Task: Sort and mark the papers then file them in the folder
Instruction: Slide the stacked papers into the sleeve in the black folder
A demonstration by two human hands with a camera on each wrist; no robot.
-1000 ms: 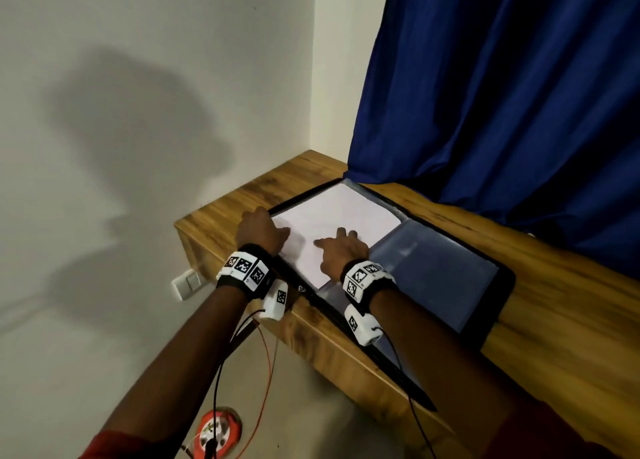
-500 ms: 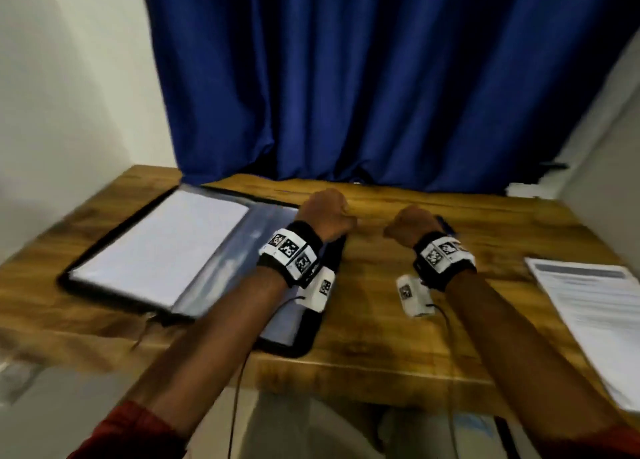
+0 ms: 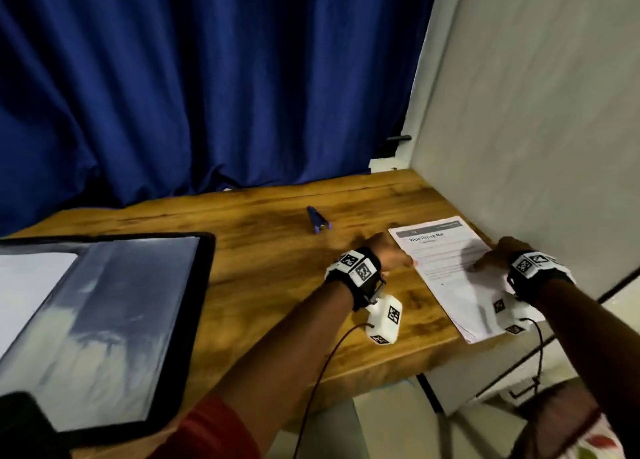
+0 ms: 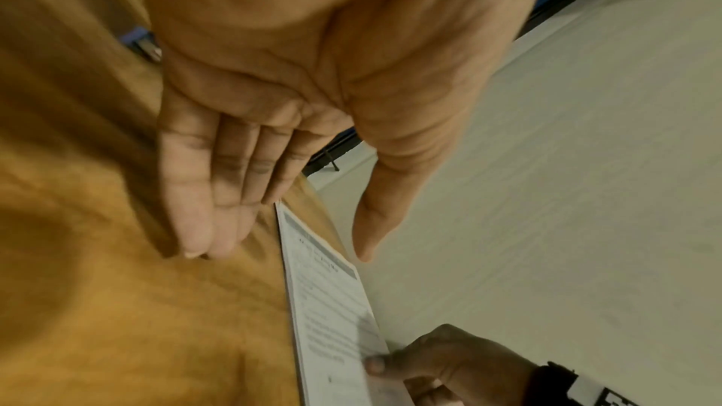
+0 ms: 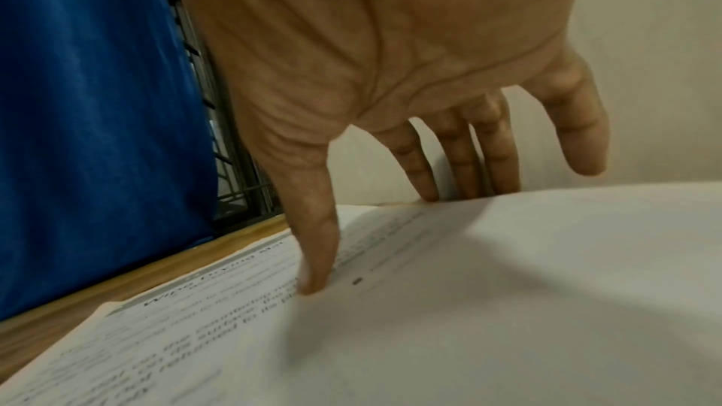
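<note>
Open black folder (image 3: pixel 199 285) with clear sleeves, cut off at left. Small blue object (image 3: pixel 318 220), too blurred to identify. Left hand (image 3: pixel 389 254) flat, fingers (image 4: pixel 187 196) straight, beside white printed papers (image 3: pixel 446 261) on wooden tabletop (image 3: pixel 277 285); heading "Wipe Drying Mat", rest illegible. Right hand (image 3: pixel 500 252) pinches their far edge, fingertips hidden.

White printed papers (image 3: pixel 446 261), brown wood-grain table (image 3: pixel 277 285), deep blue curtain (image 3: pixel 173 78), black-edged folder (image 3: pixel 199 278).

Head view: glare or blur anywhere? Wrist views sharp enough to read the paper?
Head view: pale glare streaks on the folder; left hand motion-smeared; paper heading legible, body lines not. Left wrist view: table soft, print unreadable. Right wrist view: some words readable, nearest lines blurred, shadow of the right hand across the paper.
</note>
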